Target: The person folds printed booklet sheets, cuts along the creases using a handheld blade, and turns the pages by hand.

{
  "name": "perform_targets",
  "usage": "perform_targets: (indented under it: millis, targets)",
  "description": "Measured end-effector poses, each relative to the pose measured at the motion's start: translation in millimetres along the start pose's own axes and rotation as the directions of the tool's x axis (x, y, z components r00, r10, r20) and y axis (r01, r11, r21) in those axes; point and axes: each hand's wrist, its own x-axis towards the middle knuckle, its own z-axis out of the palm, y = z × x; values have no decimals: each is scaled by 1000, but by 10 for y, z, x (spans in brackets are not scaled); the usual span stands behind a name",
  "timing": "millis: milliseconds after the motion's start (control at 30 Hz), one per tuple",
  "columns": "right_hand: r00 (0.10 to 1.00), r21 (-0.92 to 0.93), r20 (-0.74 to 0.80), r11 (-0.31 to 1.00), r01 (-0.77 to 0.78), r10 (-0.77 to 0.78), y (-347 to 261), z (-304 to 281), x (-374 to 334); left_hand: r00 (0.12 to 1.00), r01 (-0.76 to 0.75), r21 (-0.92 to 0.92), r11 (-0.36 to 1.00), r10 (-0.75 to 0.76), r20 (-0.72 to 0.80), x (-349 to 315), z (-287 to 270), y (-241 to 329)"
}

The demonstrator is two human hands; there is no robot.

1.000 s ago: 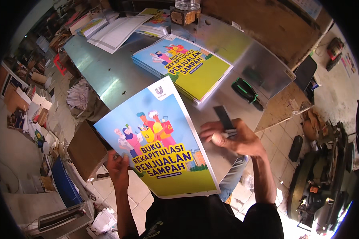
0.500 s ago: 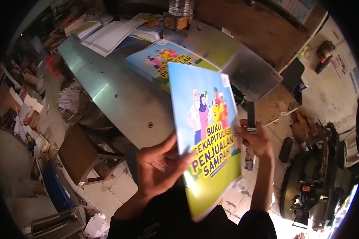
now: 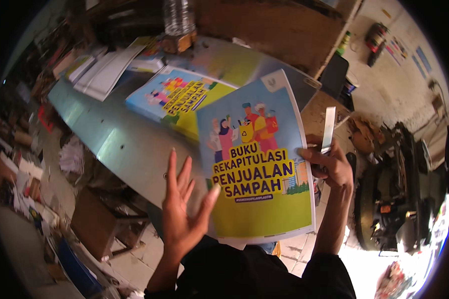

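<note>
A booklet (image 3: pixel 257 214) with a blue and yellow-green illustrated cover is held up, tilted, in front of me. My right hand (image 3: pixel 329 162) pinches its right edge between thumb and fingers. The same hand also has a narrow, flat, pale strip (image 3: pixel 329 127) sticking up from it; its kind I cannot make out. My left hand (image 3: pixel 184 209) is open beside the booklet's left edge, fingers spread and pointing up. Its thumb tip overlaps the cover's lower left in view, and whether it touches cannot be told. Behind lies a stack of matching booklets (image 3: pixel 159 92) on the metal-topped table (image 3: pixel 112 132).
Further back on the table are white sheets (image 3: pixel 105 74) and a clear plastic container (image 3: pixel 178 17) on a rusty block (image 3: pixel 179 43). A brown box-like piece (image 3: pixel 92 219) stands at lower left. Dark machinery (image 3: pixel 389 199) is on the right.
The booklet has turned to face me more squarely. My left hand has let go of its left edge and spread its fingers. The strip in my right hand now catches light.
</note>
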Motion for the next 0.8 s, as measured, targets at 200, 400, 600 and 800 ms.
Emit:
perform_targets:
  millis: [200,400,600,800]
  targets:
    - [985,-310,134,939,147,-111,-653,757,-270,920,129,-313,941,4,392,-112,154,582]
    - [961,-162,230,967,196,-156,-365,1221,20,954,112,-299,947,-18,300,-124,-84,701]
    - [959,-83,279,993,80,-54,-275,1253,29,955,51,-251,967,27,296,-180,-298,666]
    - [961,-139,276,989,50,-10,-226,1265,72,944,161,-336,928,-46,326,-61,-435,679]
